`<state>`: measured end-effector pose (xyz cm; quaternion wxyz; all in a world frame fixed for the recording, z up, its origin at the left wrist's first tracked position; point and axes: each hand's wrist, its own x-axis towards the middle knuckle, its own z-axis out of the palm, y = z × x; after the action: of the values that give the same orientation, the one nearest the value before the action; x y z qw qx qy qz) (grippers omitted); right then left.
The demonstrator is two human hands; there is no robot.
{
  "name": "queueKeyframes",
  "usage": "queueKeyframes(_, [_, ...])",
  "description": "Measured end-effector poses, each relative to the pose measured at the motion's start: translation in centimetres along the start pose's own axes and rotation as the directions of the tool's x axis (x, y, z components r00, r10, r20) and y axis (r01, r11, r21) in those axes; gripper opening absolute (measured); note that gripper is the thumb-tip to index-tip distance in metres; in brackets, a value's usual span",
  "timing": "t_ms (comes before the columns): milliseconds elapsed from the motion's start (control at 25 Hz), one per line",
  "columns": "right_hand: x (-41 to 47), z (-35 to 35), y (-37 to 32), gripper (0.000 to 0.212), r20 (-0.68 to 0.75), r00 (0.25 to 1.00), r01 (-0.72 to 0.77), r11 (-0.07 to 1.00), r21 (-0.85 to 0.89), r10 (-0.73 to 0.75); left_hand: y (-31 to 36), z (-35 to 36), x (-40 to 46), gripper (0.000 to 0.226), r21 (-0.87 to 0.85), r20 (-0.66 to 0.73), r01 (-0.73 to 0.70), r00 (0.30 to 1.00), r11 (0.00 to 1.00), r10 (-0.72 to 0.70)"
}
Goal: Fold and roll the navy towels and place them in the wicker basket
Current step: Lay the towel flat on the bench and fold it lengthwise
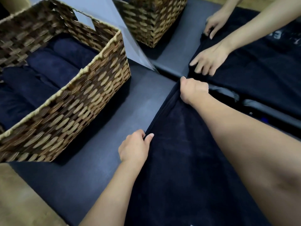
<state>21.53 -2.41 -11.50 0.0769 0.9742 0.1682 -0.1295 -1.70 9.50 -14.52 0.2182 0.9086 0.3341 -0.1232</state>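
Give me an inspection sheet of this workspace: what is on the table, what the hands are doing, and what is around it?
Surface: dark grey table, butted against a mirror.
Job's things: wicker basket at left, with rolled navy towels inside; another navy towel spread flat on the table.
Clutter: nothing seen.
Hands: left hand pinches the flat towel's left edge; right hand grips its far corner by the mirror.
Cables: nothing seen.
Surroundings: the mirror reflects the basket, the towel and both hands; tan floor at lower left.
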Motion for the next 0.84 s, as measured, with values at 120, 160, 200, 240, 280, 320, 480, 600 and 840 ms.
queueKeyframes(120, [0.2, -0.5, -0.2, 0.030, 0.016, 0.998, 0.054, 0.966, 0.253, -0.060, 0.2, -0.3, 0.2, 0.040, 0.079, -0.048, -0.029, 0.998, 0.996, 0.033])
queueKeyframes(160, [0.0, -0.7, -0.3, 0.030, -0.015, 0.997, 0.070, 0.925, 0.372, -0.070, 0.4, -0.3, 0.1, 0.039, 0.090, -0.058, -0.031, 0.998, 0.995, 0.037])
queueKeyframes(200, [-0.4, -0.8, -0.4, 0.029, -0.072, 0.996, 0.084, 0.867, 0.491, -0.056, 0.5, -0.3, -0.1, 0.038, 0.097, -0.058, -0.026, 0.998, 0.995, 0.032])
queueKeyframes(240, [-0.9, -0.9, -0.5, 0.028, -0.143, 0.990, 0.098, 0.810, 0.578, -0.017, 0.6, -0.3, -0.2, 0.036, 0.098, -0.061, -0.011, 0.998, 0.995, 0.017])
queueKeyframes(280, [-1.7, -0.9, -0.7, 0.026, -0.215, 0.976, 0.120, 0.789, 0.603, 0.016, 0.7, -0.3, -0.2, 0.033, 0.099, -0.073, 0.006, 0.997, 0.995, 0.001])
queueKeyframes(320, [-2.9, -0.6, -0.9, 0.023, -0.292, 0.956, 0.152, 0.812, 0.564, 0.023, 0.9, -0.3, -0.4, 0.027, 0.111, -0.114, 0.006, 0.993, 0.994, 0.007])
queueKeyframes(480, [-8.9, 4.6, -2.0, 0.030, -0.390, 0.912, 0.210, 0.962, 0.174, -0.129, 2.2, 0.6, -2.2, 0.015, 0.055, -0.405, -0.408, 0.825, 0.911, 0.394])
queueKeyframes(600, [-9.1, 7.7, -0.8, 0.058, -0.035, 0.972, 0.234, 0.955, 0.185, -0.231, 2.7, 3.6, -4.8, 0.044, 0.031, -0.155, -0.608, 0.781, 0.793, 0.605])
queueKeyframes(840, [-7.7, 5.5, 3.3, 0.058, -0.084, 0.996, 0.060, 0.966, 0.250, -0.041, 0.8, 4.0, -2.8, 0.067, 0.288, 0.037, -0.507, 0.854, 0.813, 0.519])
